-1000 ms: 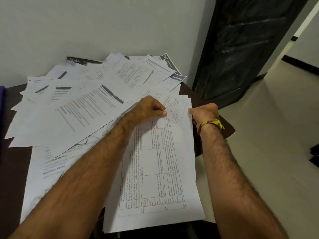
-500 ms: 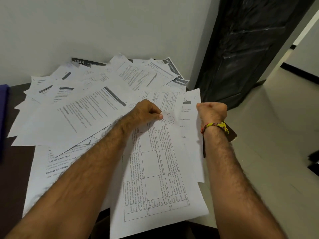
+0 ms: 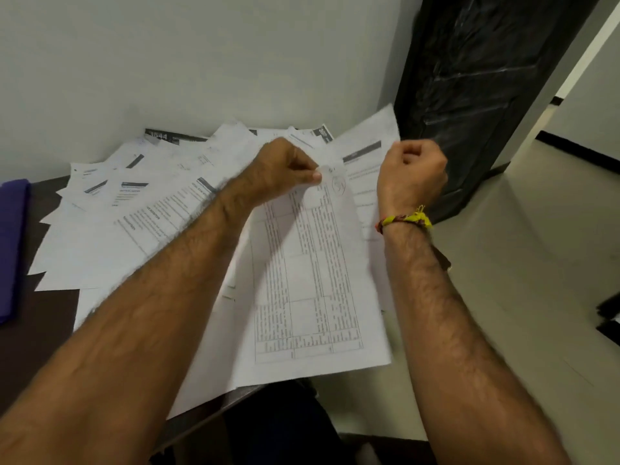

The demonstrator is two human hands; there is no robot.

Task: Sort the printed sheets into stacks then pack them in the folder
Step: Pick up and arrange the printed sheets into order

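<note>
Dark tabletop (image 3: pixel 40 317) | loose printed sheets (image 3: pixel 110 226) fanned against wall | table-printed sheet (image 3: pixel 312 290), left hand (image 3: pixel 285 169) grip pinching its top | banded sheet (image 3: pixel 364 152), lifted, right hand (image 3: pixel 411 172) grip closed on it | purple folder (image 3: pixel 11 243) at left edge

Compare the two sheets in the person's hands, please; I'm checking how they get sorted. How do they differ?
The table sheet, pinched by the left hand, is covered by a ruled grid of small text; the banner sheet, held by the right hand, has a dark header bar over plain lines. The table sheet lies in front, almost fully visible; the banner sheet sits behind it, raised higher and partly hidden. Both are white printed pages.
</note>
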